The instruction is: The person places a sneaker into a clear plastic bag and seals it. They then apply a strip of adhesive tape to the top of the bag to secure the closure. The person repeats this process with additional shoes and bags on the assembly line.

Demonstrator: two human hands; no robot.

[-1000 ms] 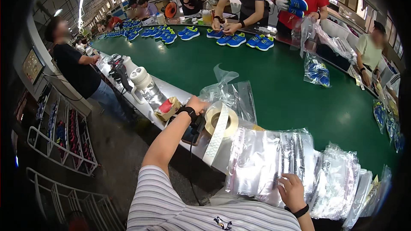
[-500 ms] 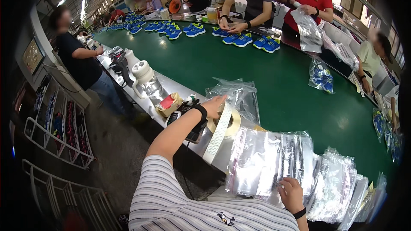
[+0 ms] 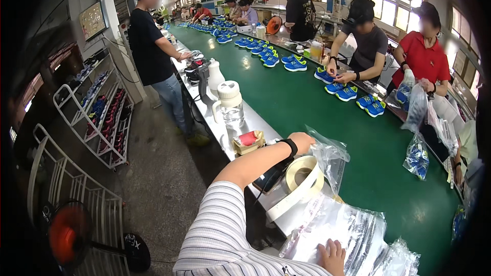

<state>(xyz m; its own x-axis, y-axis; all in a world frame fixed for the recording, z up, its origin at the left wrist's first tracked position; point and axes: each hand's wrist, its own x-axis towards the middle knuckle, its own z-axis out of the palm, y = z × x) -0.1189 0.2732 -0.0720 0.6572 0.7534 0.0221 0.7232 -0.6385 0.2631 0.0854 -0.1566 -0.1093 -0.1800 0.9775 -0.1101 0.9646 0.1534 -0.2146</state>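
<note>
My left hand (image 3: pixel 303 143) reaches out over the table edge, its fingers curled at the near side of a crumpled clear plastic bag (image 3: pixel 330 159); the fingertips are mostly hidden. Just below that wrist stands a wide roll of pale label tape (image 3: pixel 299 174), with a loose strip (image 3: pixel 294 202) hanging off toward me. My right hand (image 3: pixel 332 256) lies with fingers apart on a fanned stack of clear plastic bags (image 3: pixel 353 225), holding none up.
A water jug (image 3: pixel 230 105), a white bottle (image 3: pixel 215 75) and a torn box (image 3: pixel 248 142) line the metal ledge. Blue shoes (image 3: pixel 346 93) sit along the green belt (image 3: pixel 286 107). Several people work around it. Racks (image 3: pixel 97 117) and a fan (image 3: pixel 69 232) stand at left.
My view has swung left and up, so the scene sits lower and farther right. My left hand's fingers have curled at the bag. My right hand's fingers have spread flatter on the stack.
</note>
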